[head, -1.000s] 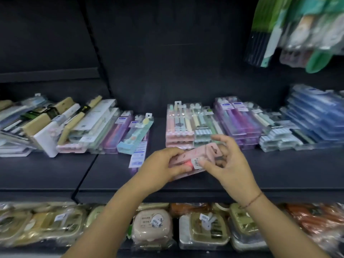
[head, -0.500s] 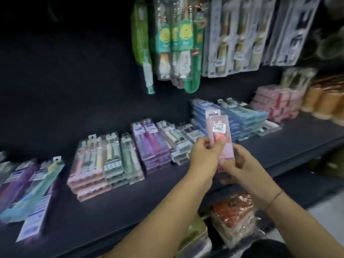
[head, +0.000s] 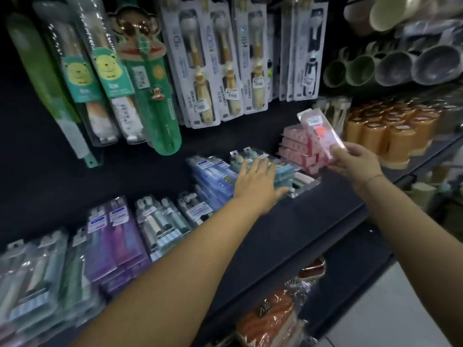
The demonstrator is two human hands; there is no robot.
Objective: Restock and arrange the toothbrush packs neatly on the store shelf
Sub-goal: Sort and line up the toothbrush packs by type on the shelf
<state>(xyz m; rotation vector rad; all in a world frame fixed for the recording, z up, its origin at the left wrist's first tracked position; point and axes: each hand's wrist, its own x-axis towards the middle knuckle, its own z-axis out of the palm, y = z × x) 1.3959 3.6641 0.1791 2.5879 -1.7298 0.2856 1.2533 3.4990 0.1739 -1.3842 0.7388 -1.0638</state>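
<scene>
The right hand [head: 355, 164] pinches a pink clear-plastic toothbrush pack [head: 322, 135] by its lower end, tilted upright just in front of the stack of matching pink packs [head: 297, 144]. The left hand [head: 255, 182], fingers straight, rests flat on the teal packs [head: 281, 171] just left of that stack. The pack should probably be lowered flat, edges squared to the stack's top. Orange plastic cups [head: 390, 132] crowd the stack's right; open room lies in front of it.

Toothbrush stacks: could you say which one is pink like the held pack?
The rightmost stack, beside the orange cups, behind the held pack; its neighbour is teal.
</scene>
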